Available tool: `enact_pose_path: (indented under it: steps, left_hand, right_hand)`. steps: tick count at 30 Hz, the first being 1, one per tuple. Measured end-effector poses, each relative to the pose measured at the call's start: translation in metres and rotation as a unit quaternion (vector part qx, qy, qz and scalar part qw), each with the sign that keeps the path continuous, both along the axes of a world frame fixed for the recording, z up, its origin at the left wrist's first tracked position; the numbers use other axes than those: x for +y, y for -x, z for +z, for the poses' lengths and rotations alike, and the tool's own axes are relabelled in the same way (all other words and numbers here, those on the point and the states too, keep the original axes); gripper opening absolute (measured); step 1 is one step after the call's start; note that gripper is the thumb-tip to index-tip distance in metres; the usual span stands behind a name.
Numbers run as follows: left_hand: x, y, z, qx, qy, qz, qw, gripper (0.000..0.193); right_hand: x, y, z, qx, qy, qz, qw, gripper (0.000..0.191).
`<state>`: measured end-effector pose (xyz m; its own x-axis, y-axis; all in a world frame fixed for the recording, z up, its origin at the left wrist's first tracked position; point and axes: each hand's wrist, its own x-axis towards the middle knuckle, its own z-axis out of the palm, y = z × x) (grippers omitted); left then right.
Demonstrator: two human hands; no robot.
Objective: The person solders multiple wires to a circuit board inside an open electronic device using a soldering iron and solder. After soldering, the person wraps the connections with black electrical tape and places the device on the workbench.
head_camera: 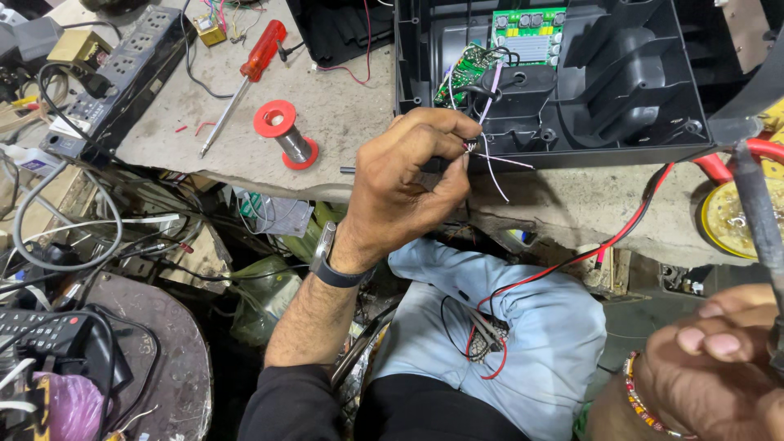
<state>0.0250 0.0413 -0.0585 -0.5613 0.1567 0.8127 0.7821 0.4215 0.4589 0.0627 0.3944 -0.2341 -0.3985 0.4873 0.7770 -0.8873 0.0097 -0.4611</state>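
Bare bench top lay open between the red solder spool (283,132) and the black casing (555,82), with a red-handled screwdriver (243,82) slanting just left of the spool. Thin white wires (494,159) hung over the casing's front edge. Below the bench edge, tangled cables (98,237) crowded the left.

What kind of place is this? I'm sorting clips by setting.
Probably an electronics repair bench: a solder spool, a screwdriver and an open black casing with a green board beside tangled cables.
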Motion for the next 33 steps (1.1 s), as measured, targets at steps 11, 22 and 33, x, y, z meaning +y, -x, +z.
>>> enact_pose_path:
  steps: [11, 22, 33]
  left_hand:
    - [0.005, 0.002, 0.008, 0.023, 0.036, 0.043, 0.998, 0.017]
    - [0.0, 0.009, 0.016, -0.017, -0.01, -0.031, 0.999, 0.011]
    - [-0.022, 0.032, 0.039, -0.155, 0.05, -0.208, 0.965, 0.008]
  right_hand:
    - [-0.074, 0.002, 0.079, -0.072, 0.05, 0.073, 0.993, 0.048]
    - [-0.147, 0.043, 0.16, -0.074, -0.288, 0.101, 0.949, 0.063]
    - [-0.161, 0.057, 0.149, -0.022, -0.298, 0.051, 0.953, 0.079]
